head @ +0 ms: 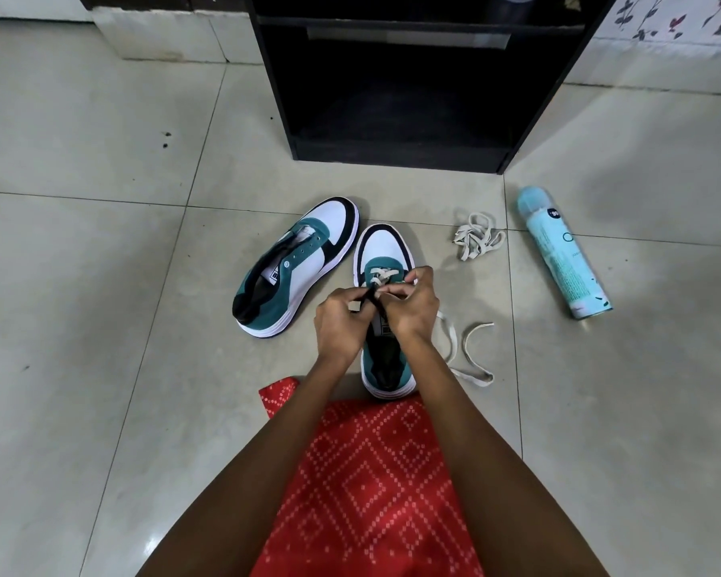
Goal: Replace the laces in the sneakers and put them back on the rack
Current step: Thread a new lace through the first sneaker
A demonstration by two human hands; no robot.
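On the tiled floor, the left sneaker lay tipped onto its side, toe toward the far side. Its eyelets were bare, so the job was judged less than half done. Just right of it, the left hand was curled and pinching a dark strip over the throat of the right sneaker. Whether that strip was the tongue's edge or a black lace could not be told. The right sneaker stood upright near the person, with a cream lace crossed through only its farthest eyelets. Well beyond both shoes stood the black rack, its lower shelf looking bare.

The right hand was closed too, pinching the cream lace at the shoe. From under that hand the lace's free end trailed in a loop across the floor. Further right and farther off sat a tangled bundle of lace, then a pale blue spray can lying on its side.

Neither hand pinned the shoe down, so a hard tug could probably slide or tip it. The flat lace might twist as it went through an eyelet. With so much slack on one side, the ends could finish uneven, or an eyelet might be skipped under the fingers.
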